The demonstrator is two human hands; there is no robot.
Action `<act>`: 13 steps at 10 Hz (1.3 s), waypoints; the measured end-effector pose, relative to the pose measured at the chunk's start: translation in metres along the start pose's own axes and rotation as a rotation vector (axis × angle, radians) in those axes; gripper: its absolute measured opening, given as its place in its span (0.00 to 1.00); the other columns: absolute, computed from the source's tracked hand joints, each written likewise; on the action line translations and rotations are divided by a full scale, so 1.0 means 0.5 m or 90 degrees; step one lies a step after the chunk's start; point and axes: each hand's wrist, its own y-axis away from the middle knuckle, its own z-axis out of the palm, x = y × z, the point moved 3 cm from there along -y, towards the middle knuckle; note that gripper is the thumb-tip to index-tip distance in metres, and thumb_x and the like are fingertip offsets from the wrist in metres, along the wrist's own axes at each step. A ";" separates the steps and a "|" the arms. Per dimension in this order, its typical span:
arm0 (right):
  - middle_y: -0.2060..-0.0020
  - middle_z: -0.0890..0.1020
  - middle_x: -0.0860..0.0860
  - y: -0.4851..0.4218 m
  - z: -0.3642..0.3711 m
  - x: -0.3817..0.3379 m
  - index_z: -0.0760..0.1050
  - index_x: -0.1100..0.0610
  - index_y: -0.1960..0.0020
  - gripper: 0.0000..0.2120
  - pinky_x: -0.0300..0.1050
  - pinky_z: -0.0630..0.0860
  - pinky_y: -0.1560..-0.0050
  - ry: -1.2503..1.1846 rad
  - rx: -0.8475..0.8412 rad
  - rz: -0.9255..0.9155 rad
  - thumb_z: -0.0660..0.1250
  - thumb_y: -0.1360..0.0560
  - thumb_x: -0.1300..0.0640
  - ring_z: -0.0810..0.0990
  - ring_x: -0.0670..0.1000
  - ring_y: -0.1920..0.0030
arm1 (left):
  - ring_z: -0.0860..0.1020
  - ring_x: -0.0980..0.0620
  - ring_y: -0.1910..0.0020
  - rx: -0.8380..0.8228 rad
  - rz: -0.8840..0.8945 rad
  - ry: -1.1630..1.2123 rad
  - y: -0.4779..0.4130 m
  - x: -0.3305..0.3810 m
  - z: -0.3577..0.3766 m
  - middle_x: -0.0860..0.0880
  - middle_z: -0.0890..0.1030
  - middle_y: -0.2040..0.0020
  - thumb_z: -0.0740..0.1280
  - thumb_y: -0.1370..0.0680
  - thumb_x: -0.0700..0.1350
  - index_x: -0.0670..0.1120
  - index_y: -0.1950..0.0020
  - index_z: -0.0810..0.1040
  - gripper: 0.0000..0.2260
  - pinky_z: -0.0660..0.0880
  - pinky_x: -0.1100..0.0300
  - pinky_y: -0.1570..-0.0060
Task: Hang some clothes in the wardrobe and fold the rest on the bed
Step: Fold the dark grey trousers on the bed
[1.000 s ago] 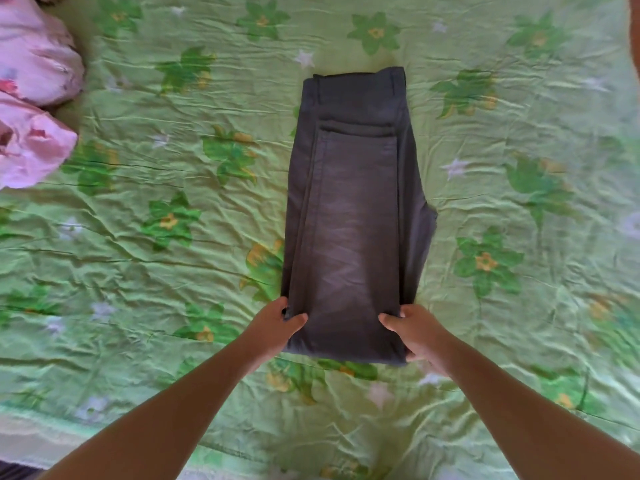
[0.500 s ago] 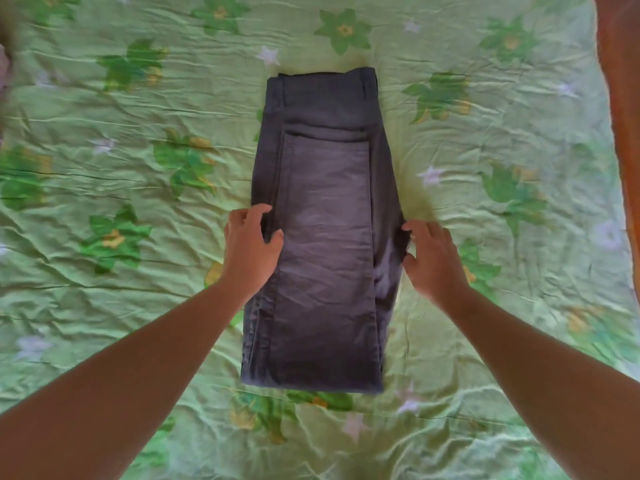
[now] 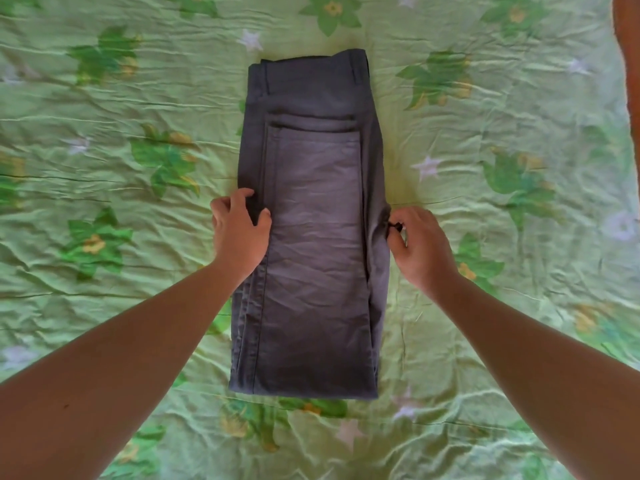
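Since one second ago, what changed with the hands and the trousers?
Both hands let go of the near hem of the trousers and moved up to mid-length: the left hand grips the left edge, the right hand pinches the right edge. The trousers stayed folded flat on the bedspread, waistband away.

We are finding no writing, label, brand, number or sign that can be read, neither on the trousers (image 3: 311, 254) nor on the flowered bedsheet (image 3: 502, 323).
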 end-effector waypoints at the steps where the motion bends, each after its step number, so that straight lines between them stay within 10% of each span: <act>1: 0.55 0.77 0.59 0.021 -0.017 0.028 0.74 0.62 0.51 0.01 0.56 0.73 0.54 0.047 0.036 0.000 0.64 0.21 0.64 0.74 0.59 0.53 | 0.69 0.36 0.35 -0.001 0.000 -0.005 -0.003 -0.003 0.004 0.41 0.65 0.33 0.67 0.20 0.50 0.51 0.29 0.68 0.20 0.68 0.48 0.35; 4: 0.39 0.77 0.55 0.019 -0.014 0.026 0.68 0.57 0.29 0.29 0.58 0.69 0.37 0.114 -0.130 0.000 0.72 0.28 0.54 0.72 0.59 0.38 | 0.69 0.37 0.35 -0.012 0.005 -0.021 -0.010 -0.016 0.014 0.42 0.64 0.33 0.66 0.19 0.52 0.53 0.29 0.66 0.20 0.68 0.53 0.43; 9: 0.47 0.81 0.53 0.024 -0.009 0.012 0.75 0.59 0.34 0.16 0.48 0.76 0.45 -0.057 -0.043 -0.056 0.65 0.20 0.55 0.79 0.54 0.47 | 0.68 0.38 0.34 -0.008 0.012 -0.039 -0.007 -0.017 0.018 0.42 0.64 0.32 0.64 0.18 0.52 0.53 0.27 0.65 0.20 0.71 0.46 0.40; 11: 0.64 0.78 0.51 0.005 -0.021 -0.009 0.76 0.55 0.51 0.01 0.40 0.72 0.61 -0.162 0.056 0.075 0.67 0.21 0.60 0.77 0.49 0.63 | 0.68 0.38 0.34 -0.005 0.019 -0.034 -0.005 -0.019 0.018 0.42 0.64 0.32 0.64 0.18 0.52 0.53 0.27 0.65 0.21 0.71 0.47 0.40; 13: 0.60 0.82 0.56 0.025 -0.006 -0.050 0.70 0.52 0.45 0.16 0.50 0.81 0.66 -0.412 -0.007 0.486 0.70 0.22 0.42 0.83 0.54 0.64 | 0.67 0.39 0.32 -0.005 0.019 -0.035 -0.004 -0.021 0.020 0.42 0.64 0.32 0.64 0.18 0.52 0.53 0.27 0.64 0.21 0.70 0.49 0.40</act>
